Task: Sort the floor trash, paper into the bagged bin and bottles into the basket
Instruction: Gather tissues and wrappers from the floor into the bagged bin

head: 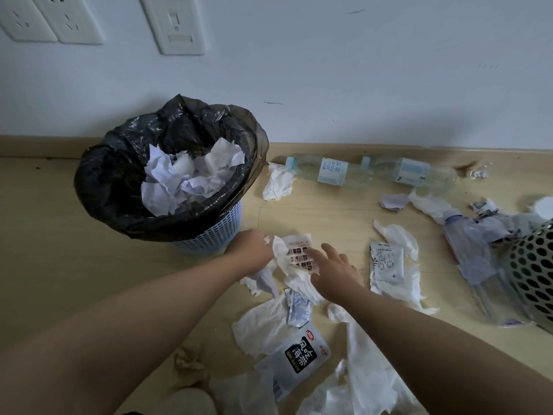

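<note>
A pale blue bin lined with a black bag [119,187] stands by the wall, crumpled paper inside it. My left hand [250,250] grips white tissue paper [279,253] on the floor just right of the bin. My right hand [332,272] reaches over a printed paper slip [299,248] with its fingers extended. Two clear bottles [329,170] [416,173] lie along the baseboard. A third clear bottle [475,256] lies against the perforated basket [532,274] at the right edge.
White tissues [398,235] and small packets [387,262] are scattered over the wooden floor. A black-and-white snack wrapper [302,356] lies near my arms. A crumpled brown paper [190,362] sits lower left. Wall sockets [71,19] are above the bin.
</note>
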Demonstrator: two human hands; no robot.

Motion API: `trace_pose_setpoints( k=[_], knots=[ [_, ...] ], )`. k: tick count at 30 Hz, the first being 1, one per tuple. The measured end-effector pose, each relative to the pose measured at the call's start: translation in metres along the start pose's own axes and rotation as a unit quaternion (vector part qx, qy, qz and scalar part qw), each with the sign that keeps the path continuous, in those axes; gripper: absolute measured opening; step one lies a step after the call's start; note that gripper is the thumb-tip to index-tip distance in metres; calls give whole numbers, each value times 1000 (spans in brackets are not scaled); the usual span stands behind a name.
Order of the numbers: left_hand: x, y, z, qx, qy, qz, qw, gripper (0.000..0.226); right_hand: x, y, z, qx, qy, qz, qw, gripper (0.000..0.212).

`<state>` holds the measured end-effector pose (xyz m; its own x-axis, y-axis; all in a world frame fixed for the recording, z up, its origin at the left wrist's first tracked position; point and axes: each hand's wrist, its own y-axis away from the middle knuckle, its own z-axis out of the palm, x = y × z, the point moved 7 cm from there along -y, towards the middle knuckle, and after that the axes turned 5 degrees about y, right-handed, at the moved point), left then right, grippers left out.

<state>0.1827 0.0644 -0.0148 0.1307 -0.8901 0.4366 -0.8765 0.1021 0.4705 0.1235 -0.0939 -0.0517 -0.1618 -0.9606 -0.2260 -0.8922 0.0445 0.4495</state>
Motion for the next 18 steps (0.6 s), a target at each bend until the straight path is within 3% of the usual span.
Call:
trace_pose_setpoints(
  k=[7, 10, 12, 14, 16, 18],
  knots=[
    [-7, -5, -6, 35, 26, -10, 999, 22, -3, -2, 37, -75, -36, 59, 995, 54],
    [-6, -1, -5, 25, 52, -14, 998, 14, 6, -9, 32, -59, -132, 104, 984, 54],
    [-5, 1, -6, 19, 70, -12, 997, 3, 15, -12, 19, -8, -190, 138, 972, 48],
    [-2, 2, -10, 18, 96, -10, 995, 6, 24, -8, -7, 95, -233, 163, 954, 38],
    [2, 2, -14, 24, 118, -13, 993, 20, 21, -1, -39, 208, -214, 132, 945, 28],
    [12, 3, -18, 36, 146, -8, 989, 23, 2, 3, -68, 270, -153, 56, 949, 20]
  ],
)
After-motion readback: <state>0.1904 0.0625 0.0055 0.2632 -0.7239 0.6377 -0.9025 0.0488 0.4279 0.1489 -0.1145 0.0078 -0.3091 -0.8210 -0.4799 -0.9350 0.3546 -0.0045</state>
